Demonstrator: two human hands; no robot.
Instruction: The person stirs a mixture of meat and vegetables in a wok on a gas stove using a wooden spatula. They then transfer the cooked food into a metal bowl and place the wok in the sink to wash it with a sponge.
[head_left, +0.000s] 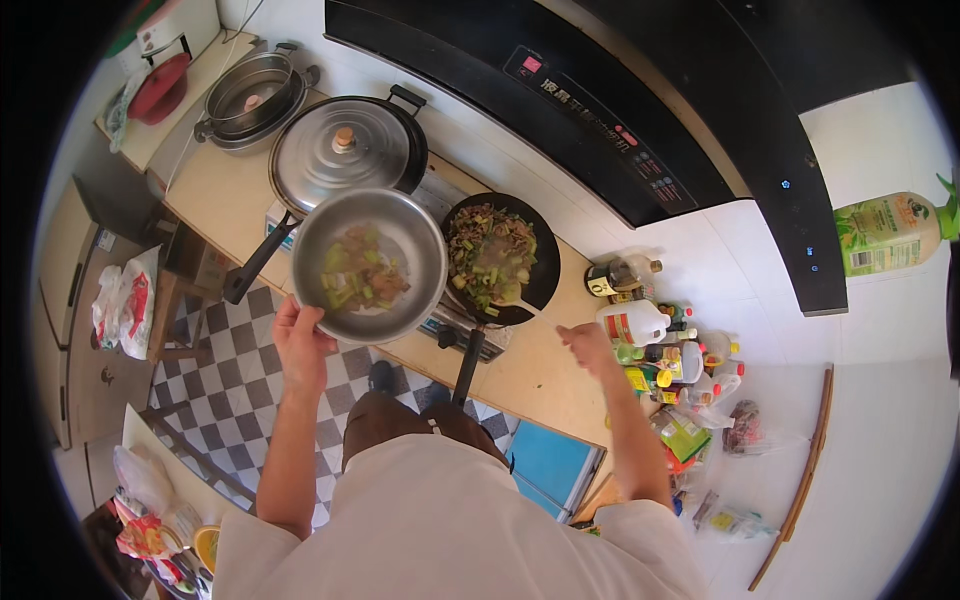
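Note:
My left hand (301, 339) grips the rim of a steel bowl (427, 277), thumb over the edge. Inside the bowl lie chopped green stalks with pieces of meat and some liquid (365, 270). To its right a black wok (546, 255) sits on the gas stove (491, 345), with its black handle (469, 367) pointing toward me. Browned meat and cut green stalks (491, 255) fill much of the wok. My right hand (589, 349) is closed around the handle of a spatula (536, 310), whose head is in the food near the wok's front right edge.
A lidded pan (337, 161) occupies the left burner, its handle (259, 259) sticking out frontward. Steel pots (251, 97) stand farther left. Several bottles (634, 322) crowd the counter's right end by the wall. A black range hood (600, 127) hangs over the back.

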